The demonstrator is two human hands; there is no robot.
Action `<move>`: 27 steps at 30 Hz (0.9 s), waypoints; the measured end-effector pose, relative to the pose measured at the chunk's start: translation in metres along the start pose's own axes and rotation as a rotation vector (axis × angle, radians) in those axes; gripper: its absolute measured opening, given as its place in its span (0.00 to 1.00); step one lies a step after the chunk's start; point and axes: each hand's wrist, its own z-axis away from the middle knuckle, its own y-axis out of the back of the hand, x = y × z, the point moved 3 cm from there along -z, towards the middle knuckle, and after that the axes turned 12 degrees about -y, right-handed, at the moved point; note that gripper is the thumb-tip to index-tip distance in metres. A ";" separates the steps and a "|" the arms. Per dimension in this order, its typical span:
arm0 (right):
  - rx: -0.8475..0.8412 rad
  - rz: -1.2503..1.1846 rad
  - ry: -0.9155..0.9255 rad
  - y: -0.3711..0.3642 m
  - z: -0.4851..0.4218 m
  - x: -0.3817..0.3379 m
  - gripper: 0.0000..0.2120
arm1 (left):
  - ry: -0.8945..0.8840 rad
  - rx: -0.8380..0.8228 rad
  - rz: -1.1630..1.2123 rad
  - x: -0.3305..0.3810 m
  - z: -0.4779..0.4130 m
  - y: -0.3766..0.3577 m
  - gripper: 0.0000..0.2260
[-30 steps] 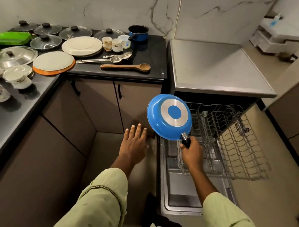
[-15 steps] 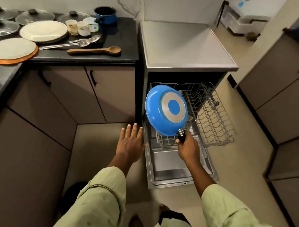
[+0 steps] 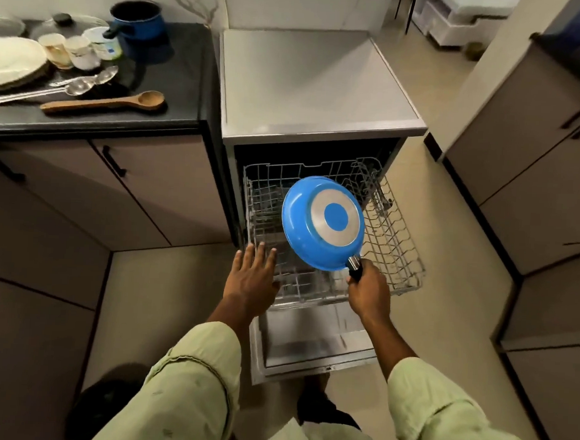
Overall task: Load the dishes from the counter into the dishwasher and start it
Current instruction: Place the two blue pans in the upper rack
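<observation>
The right hand (image 3: pixel 368 289) grips the black handle (image 3: pixel 355 272) of a round, glossy blue pan (image 3: pixel 298 227), silvery-ringed base up, tilted over the wire rack (image 3: pixel 397 244) drawn out of the dishwasher (image 3: pixel 314 88), while the left hand (image 3: pixel 251 278), fingers straight, hovers at the rack's front left corner.

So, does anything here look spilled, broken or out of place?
Nothing spilled or damaged shows. The blue pan, tilted underside-up, is just held by its handle in the right hand over the pulled-out rack; the left hand is open near the rack's front.
</observation>
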 end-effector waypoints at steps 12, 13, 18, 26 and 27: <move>-0.163 0.155 0.006 -0.003 -0.159 0.030 0.09 | -0.057 -0.162 -0.012 0.061 -0.127 -0.019 0.31; -0.170 0.173 0.003 -0.010 -0.170 0.033 0.09 | -0.067 -0.177 -0.012 0.062 -0.142 -0.023 0.31; -0.153 0.179 0.007 -0.045 -0.203 0.044 0.06 | -0.087 -0.210 -0.005 0.059 -0.202 -0.044 0.30; -0.012 0.210 -0.048 -0.095 -0.235 0.074 0.15 | -0.150 -0.299 -0.081 0.048 -0.269 -0.104 0.28; 0.006 0.222 -0.042 -0.097 -0.236 0.078 0.17 | -0.161 -0.309 -0.096 0.049 -0.276 -0.109 0.28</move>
